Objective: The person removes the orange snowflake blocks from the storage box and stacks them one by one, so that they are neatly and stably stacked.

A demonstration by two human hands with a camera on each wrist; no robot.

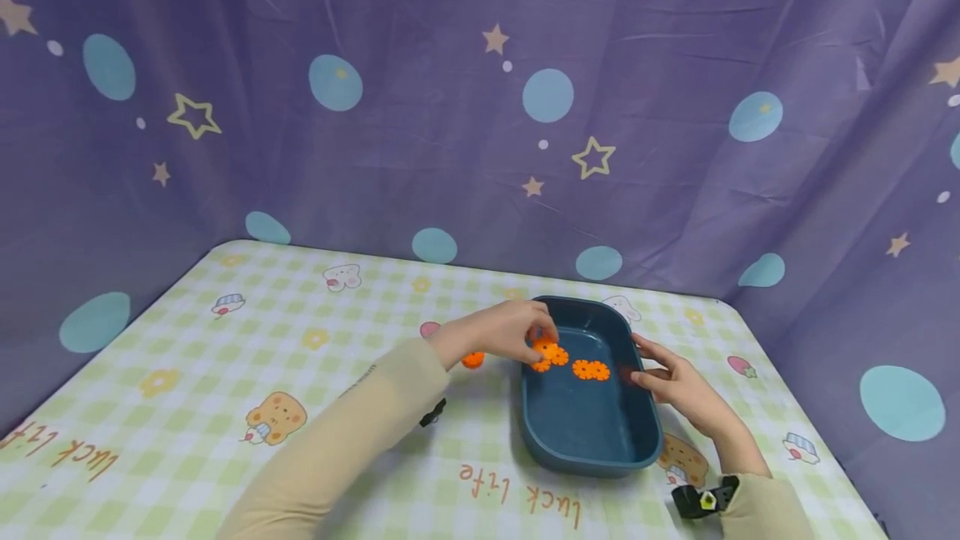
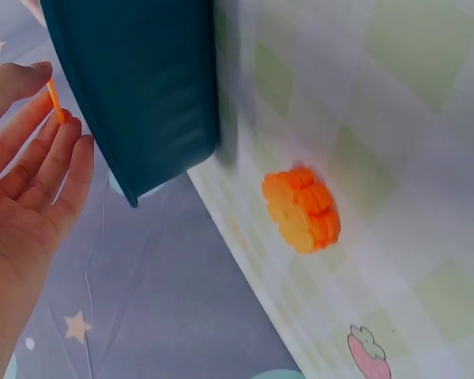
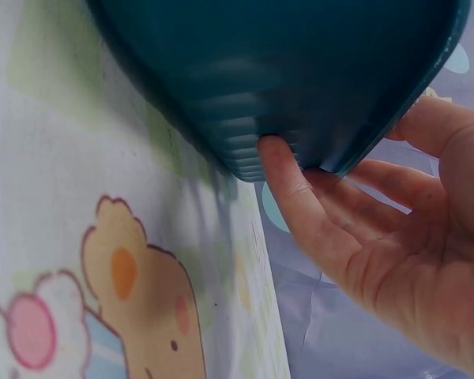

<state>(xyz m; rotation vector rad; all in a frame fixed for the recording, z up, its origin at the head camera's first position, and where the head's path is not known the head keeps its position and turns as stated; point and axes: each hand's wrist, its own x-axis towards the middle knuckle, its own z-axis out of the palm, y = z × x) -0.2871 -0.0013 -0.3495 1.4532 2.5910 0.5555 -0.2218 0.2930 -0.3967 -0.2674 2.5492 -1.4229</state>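
A dark teal, rounded rectangular bin (image 1: 592, 432) sits on the table. Over its left side, my left hand (image 1: 502, 330) pinches a thin orange disc with a notched edge (image 2: 57, 103) between thumb and fingertips. Several similar orange discs (image 1: 583, 369) lie on the bin floor, some overlapping. At the bin's right wall is my right hand (image 1: 678, 382); in the right wrist view its fingers (image 3: 300, 201) lie against the outer wall while the thumb reaches over the rim. Left of the bin, a small stack of orange notched discs (image 2: 296, 209) stands on the cloth.
A green-and-white checked tablecloth (image 1: 187, 415) printed with bears, strawberries and lettering covers the table. Behind and beside it hangs a purple curtain (image 1: 442, 123) with stars and blue ovals. Both wrists carry black straps (image 1: 701, 500).
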